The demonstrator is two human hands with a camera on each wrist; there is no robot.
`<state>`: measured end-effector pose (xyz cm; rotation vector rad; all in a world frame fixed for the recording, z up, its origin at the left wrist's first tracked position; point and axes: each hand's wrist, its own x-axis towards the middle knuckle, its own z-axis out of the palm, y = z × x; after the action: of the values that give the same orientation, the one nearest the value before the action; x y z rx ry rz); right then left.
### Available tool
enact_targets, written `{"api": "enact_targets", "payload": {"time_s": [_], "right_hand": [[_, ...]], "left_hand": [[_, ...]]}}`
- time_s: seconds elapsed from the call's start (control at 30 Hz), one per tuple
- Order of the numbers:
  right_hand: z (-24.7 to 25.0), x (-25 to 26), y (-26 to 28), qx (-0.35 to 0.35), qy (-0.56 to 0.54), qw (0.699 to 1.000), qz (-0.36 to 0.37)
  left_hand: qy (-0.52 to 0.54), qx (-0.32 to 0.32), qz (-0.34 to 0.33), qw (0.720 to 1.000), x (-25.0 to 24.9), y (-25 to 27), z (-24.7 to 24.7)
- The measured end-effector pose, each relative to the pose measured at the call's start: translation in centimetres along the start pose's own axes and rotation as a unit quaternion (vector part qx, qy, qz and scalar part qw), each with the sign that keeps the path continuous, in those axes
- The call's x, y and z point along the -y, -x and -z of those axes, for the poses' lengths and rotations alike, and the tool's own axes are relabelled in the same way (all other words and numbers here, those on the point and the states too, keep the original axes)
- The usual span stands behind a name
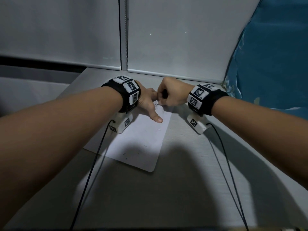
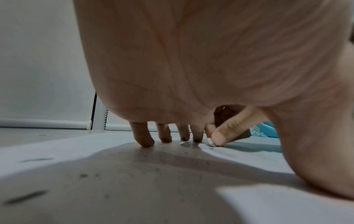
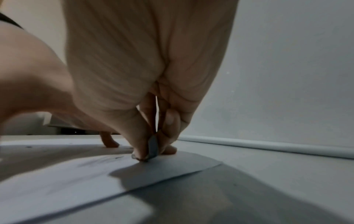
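A white sheet of paper [image 1: 141, 140] lies slanted on the grey table [image 1: 191, 180]. Its far end is close to the far edge of the table, where a pale roller blind [image 1: 166, 39] hangs down.

The left hand [image 1: 148, 104] rests on the far part of the sheet. Its grip is open and holds nothing: the fingers [image 2: 145, 139] are spread and nearly straight, and their tips press on the paper. The left thumb [image 1: 156, 118] lies flat on the sheet and points toward the near edge of the table.

The right hand [image 1: 171, 92] is just beside the left one, near the far right corner of the sheet. Its grip is closed in a tight pinch. The thumb and first fingers hold a small grey piece [image 3: 153, 145], and the lower end of this piece touches the paper. It is probably an eraser, but the light is too dim to be sure.

Faint pencil marks [image 1: 159, 106] show on the sheet directly beside the piece, and some dark crumbs [image 1: 131, 155] lie on its near part. Black cables [image 1: 93, 164] run from both wrists toward the near edge of the table. A blue cloth [image 1: 275, 64] stands past the right edge of the table
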<state>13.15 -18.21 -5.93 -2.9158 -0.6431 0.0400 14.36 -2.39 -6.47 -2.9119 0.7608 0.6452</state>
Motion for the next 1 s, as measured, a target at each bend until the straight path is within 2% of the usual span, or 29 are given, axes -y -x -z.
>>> {"api": "enact_targets", "payload": {"time_s": [0.13, 0.33, 0.47, 0.57, 0.7, 0.77, 0.93, 1.0], "right_hand": [[-0.2, 0.2, -0.8, -0.019, 0.025, 0.999, -0.024], [-0.4, 0.7, 0.2, 0.021, -0.017, 1.0, 0.015], [-0.3, -0.2, -0.8, -0.017, -0.025, 0.999, -0.032], [-0.3, 0.1, -0.8, -0.026, -0.012, 0.999, -0.033], [-0.2, 0.5, 0.8, 0.015, -0.024, 0.999, 0.018], [0.0, 0.2, 1.1, 0.035, -0.03, 0.999, 0.02], [-0.2, -0.9, 0.2, -0.006, -0.022, 0.999, -0.027], [-0.4, -0.5, 0.3, -0.018, -0.01, 1.0, -0.023]], "left_hand": [[0.031, 0.006, 0.012, 0.999, -0.1, 0.1, 0.0], [0.042, -0.005, 0.017, 0.999, -0.2, -0.1, -0.1], [0.034, -0.001, 0.019, 0.999, -0.4, 0.0, 0.1], [0.034, -0.001, 0.024, 0.999, -0.4, 0.0, 0.2], [0.037, -0.004, 0.018, 0.999, -0.6, 0.0, 0.0], [0.031, -0.008, 0.013, 0.999, -0.5, 0.1, 0.1], [0.013, 0.012, 0.02, 1.0, -0.6, 0.4, 0.4], [0.015, 0.013, 0.019, 1.0, -0.6, 0.6, 0.4]]}}
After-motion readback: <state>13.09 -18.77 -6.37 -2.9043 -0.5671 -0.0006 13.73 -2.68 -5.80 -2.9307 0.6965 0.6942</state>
